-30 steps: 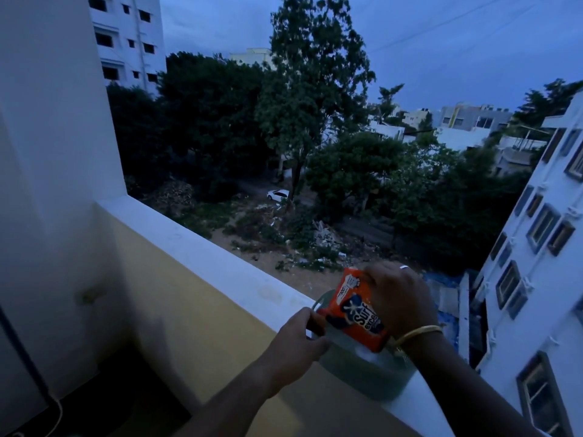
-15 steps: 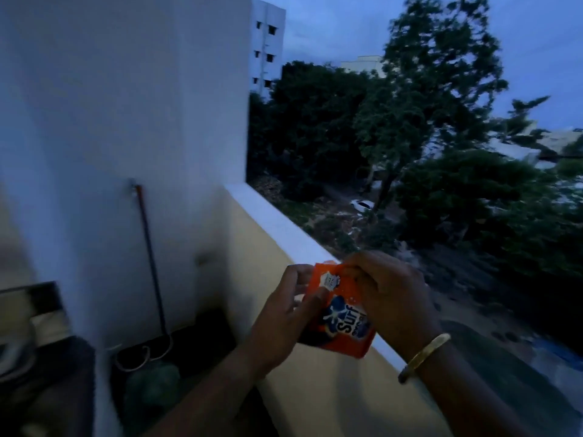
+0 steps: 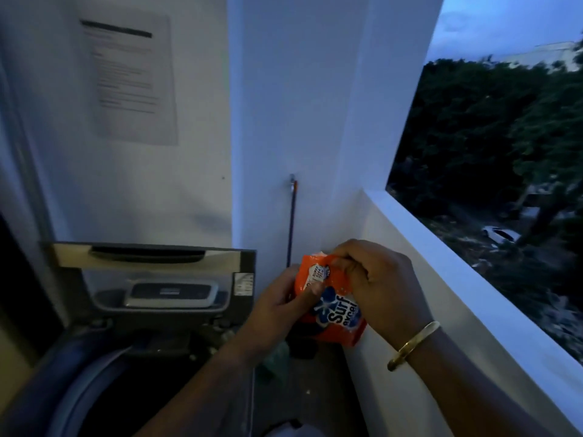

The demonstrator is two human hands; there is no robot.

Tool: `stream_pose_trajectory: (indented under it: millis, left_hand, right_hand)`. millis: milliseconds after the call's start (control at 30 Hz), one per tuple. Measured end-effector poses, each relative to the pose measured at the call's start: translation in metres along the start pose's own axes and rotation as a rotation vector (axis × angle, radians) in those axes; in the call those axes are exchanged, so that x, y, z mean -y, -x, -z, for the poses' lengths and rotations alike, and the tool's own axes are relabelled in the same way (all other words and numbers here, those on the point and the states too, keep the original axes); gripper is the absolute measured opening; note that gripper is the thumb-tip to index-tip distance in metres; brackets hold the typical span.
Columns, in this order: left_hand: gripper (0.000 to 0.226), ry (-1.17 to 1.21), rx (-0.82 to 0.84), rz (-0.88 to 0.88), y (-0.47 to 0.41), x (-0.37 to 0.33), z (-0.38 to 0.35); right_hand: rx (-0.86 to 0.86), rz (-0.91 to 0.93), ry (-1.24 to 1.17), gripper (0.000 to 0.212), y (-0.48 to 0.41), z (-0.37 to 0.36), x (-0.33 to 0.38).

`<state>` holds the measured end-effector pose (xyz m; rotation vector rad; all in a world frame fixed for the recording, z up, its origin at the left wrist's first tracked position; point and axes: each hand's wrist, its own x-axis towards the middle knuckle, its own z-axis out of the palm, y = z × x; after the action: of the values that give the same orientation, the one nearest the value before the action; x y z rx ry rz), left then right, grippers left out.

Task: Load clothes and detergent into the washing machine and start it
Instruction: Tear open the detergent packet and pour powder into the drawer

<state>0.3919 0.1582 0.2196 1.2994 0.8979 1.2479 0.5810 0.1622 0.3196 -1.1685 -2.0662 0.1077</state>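
I see the washing machine [image 3: 135, 357] at lower left with its lid [image 3: 151, 279] stood up against the wall, the drum mouth open below and too dark to show any clothes. Right of it, up beside the balcony ledge [image 3: 441, 247], I hold the orange detergent packet [image 3: 334, 313]: my left hand [image 3: 277, 313] pinches its left edge, my right hand [image 3: 378, 288] pinches the top corner. It looks light, soft and slick, so I'd grip the sealed rim, not the belly, or powder could spill.
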Motion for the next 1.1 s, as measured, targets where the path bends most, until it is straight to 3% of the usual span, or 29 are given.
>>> stream_pose_trajectory:
  millis: [167, 400, 567, 633, 700, 900, 1100]
  left_hand:
    - [0.057, 0.017, -0.057, 0.010, 0.032, -0.004, 0.065]
    - [0.051, 0.122, -0.149, 0.039, 0.074, 0.015, 0.164]
    - [0.067, 0.173, -0.243, 0.098, 0.097, 0.027, 0.231]
    - [0.055, 0.188, -0.256, 0.109, 0.102, 0.032, 0.248]
    - [0.046, 0.200, -0.265, 0.133, 0.110, 0.041, 0.267]
    - [0.049, 0.199, -0.328, 0.321, 0.129, 0.074, 0.292]
    - [0.041, 0.323, -0.378, 0.508, 0.150, 0.143, 0.300]
  right_hand:
    - [0.075, 0.012, -0.094, 0.032, -0.028, -0.060, 0.044]
    - [0.173, 0.004, -0.162, 0.019, -0.048, -0.161, 0.110]
    - [0.221, -0.023, -0.187, 0.022, -0.054, -0.226, 0.149]
    - [0.237, -0.031, -0.197, 0.018, -0.054, -0.244, 0.157]
    - [0.266, -0.037, -0.197, 0.016, -0.053, -0.270, 0.163]
    - [0.346, -0.077, -0.175, 0.011, -0.042, -0.334, 0.159]
    - [0.512, -0.170, -0.133, 0.009, -0.013, -0.406, 0.132]
